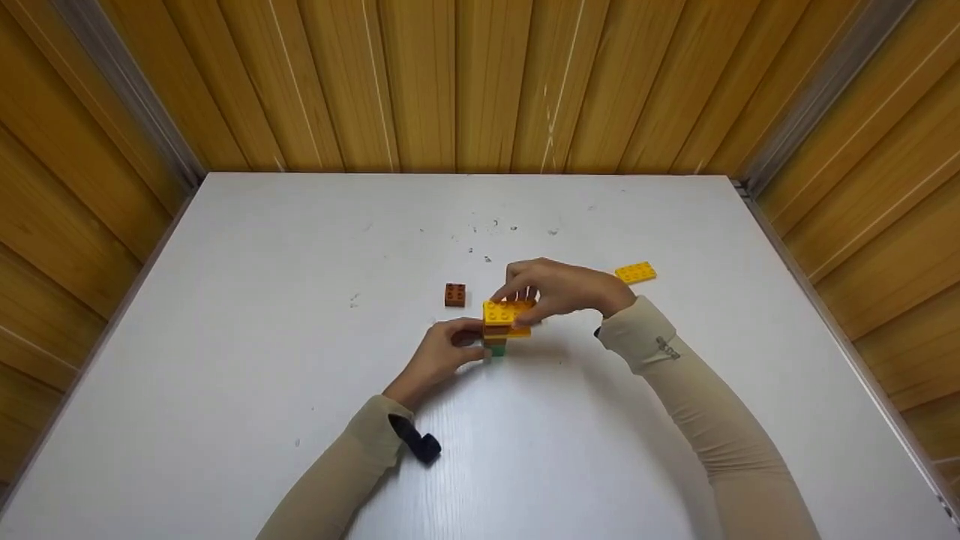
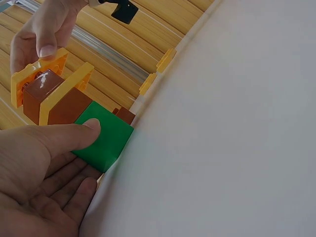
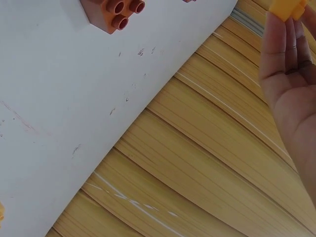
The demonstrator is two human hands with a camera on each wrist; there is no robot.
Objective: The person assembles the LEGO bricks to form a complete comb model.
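A small tower of toy building bricks stands on the table: a green brick point(image 2: 106, 140) at the bottom, then a brown brick point(image 2: 72, 106), a yellow plate point(image 2: 63, 92), a second brown brick point(image 2: 39, 93) and an upper yellow plate point(image 1: 502, 311). My left hand point(image 1: 441, 351) holds the tower low down, its thumb point(image 2: 89, 133) against the green brick and the other fingers behind. Up top, my right hand point(image 1: 559, 287) pinches the upper yellow plate between thumb and fingers. In the left wrist view that plate sits on the brown brick's studs, which partly show.
A loose brown brick point(image 1: 455, 295) lies just beyond the tower. Farther right on the white table point(image 1: 300, 247) is a loose yellow plate point(image 1: 636, 272). Two yellow pieces show at the table's edge in the left wrist view. Wood-patterned walls point(image 1: 487, 82) enclose the table.
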